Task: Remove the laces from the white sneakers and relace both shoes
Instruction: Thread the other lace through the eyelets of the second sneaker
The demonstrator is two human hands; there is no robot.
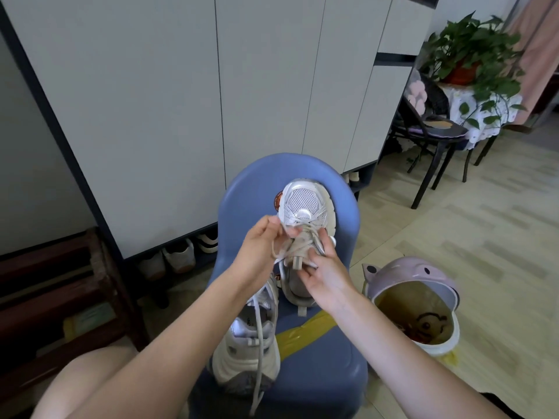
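Two white sneakers lie on a blue chair (338, 225). The far sneaker (305, 204) points its toe away from me, its cream lace (282, 252) partly loosened over the tongue. My left hand (260, 252) pinches a loop of that lace at the sneaker's left side. My right hand (325, 267) holds the tongue and upper at the right, fingers curled round them. The near sneaker (246, 343) lies by my left forearm with a long lace end (259, 358) hanging down over its heel.
A pink lidded bin (414, 303) stands open on the floor at the right of the chair. White cabinet doors (181, 101) rise behind, with shoes (181, 252) underneath. A dark wooden rack (60, 297) is at the left; a black chair (429, 128) and potted plant (472, 46) at back right.
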